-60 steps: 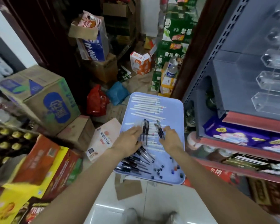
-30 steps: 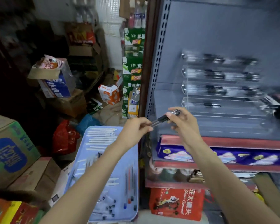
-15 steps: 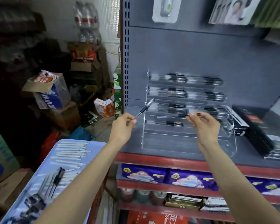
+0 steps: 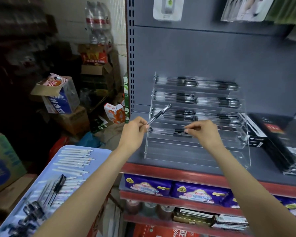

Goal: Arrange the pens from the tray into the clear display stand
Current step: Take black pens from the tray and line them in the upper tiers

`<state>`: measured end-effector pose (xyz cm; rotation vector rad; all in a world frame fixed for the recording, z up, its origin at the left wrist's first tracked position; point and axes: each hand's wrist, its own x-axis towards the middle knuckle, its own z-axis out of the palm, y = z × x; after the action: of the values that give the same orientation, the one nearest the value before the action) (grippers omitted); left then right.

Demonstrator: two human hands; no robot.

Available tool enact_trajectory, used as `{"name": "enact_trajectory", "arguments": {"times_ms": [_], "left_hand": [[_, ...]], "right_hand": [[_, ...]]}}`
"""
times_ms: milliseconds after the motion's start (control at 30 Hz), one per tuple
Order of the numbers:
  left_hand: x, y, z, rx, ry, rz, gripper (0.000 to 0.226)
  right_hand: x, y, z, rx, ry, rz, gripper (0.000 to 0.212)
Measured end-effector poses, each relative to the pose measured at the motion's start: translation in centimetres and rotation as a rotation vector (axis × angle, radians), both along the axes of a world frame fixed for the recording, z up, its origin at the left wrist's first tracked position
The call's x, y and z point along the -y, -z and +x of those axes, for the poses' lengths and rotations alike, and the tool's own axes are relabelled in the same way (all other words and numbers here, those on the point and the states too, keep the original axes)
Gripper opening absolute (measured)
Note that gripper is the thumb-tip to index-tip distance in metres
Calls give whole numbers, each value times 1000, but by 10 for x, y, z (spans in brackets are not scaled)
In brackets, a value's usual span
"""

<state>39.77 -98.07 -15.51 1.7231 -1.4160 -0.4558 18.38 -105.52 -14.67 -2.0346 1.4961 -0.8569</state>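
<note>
Two black-grip gel pens in hand, both in front of the clear display stand (image 4: 193,147) on the grey shelf (image 4: 161,161). Left hand (image 4: 133,132) pinched narrow on the tip end of one pen (image 4: 160,114), barrel tilted up and to the right, cap end free in the air beside the left edge of the stand. Right hand (image 4: 203,132) pinched on the cap end of a second pen (image 4: 171,130), held level at the fourth tier from the top, tip pointing left; touching the tier floor or just above it, cannot tell.

Probably very light and stiff, with a smooth clear plastic barrel that may slip; the black rubber grip section looks the surest place to hold. Round body, so likely to roll on a flat tier unless laid against the front lip.

Stand of thin transparent acrylic, stepped like stairs, hard and glossy, probably easy to push back on the shelf. Upper three tiers already filled with similar pens in rows. Many more pens and white refills lying on the pale blue plastic tray (image 4: 101,151) at lower left.
</note>
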Motion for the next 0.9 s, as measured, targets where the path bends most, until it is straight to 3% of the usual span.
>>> {"name": "enact_trajectory", "arguments": {"times_ms": [467, 567, 733, 900], "left_hand": [[2, 1, -5, 162, -73, -73, 7], [3, -1, -4, 238, -94, -105, 5], [1, -8, -7, 358, 16, -150, 14], [4, -12, -17, 292, 144, -173, 11]], "right_hand": [[14, 1, 4, -153, -52, 60, 9], [9, 0, 1, 5, -66, 60, 14], [-9, -11, -4, 510, -145, 165, 31], [-15, -15, -4, 609, -190, 141, 12]]}}
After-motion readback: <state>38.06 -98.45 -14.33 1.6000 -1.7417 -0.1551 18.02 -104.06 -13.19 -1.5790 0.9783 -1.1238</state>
